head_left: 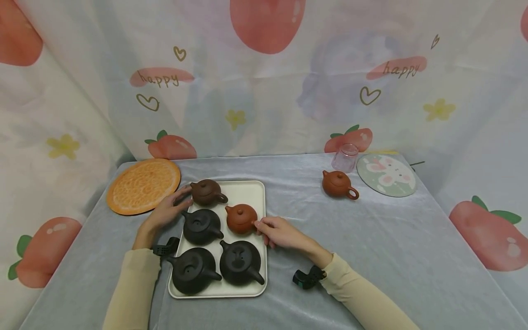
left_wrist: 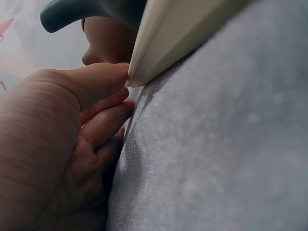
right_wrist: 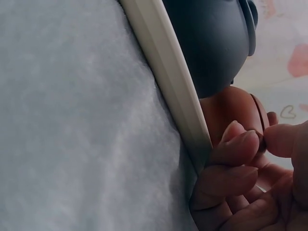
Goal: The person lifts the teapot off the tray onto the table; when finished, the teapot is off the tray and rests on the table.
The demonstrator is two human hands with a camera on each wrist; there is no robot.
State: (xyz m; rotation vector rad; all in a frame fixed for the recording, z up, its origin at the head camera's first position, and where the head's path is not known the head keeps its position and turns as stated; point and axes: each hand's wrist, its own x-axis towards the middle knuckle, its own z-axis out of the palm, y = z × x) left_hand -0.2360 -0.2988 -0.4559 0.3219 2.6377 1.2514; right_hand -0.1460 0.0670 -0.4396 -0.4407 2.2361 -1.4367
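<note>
A white rectangular tray (head_left: 244, 189) holds several small teapots. My right hand (head_left: 282, 231) pinches the handle of a reddish-orange teapot (head_left: 241, 218) in the tray's right column; the right wrist view shows thumb and forefinger on that handle. My left hand (head_left: 165, 211) is at the tray's upper left edge, thumb touching the rim in the left wrist view, fingers loosely extended. Beside it in the tray sits a dark brown teapot (head_left: 207, 192). Below are a black teapot (head_left: 201, 226), a larger black teapot (head_left: 194, 270) and another black teapot (head_left: 240, 262).
A round orange-patterned mat (head_left: 144, 187) lies at the back left. Toward the back right stand another orange teapot (head_left: 337, 184), a pinkish clear glass (head_left: 345, 157) and a round rabbit-print mat (head_left: 387, 175). Grey velvety cloth (head_left: 371, 238) covers the table.
</note>
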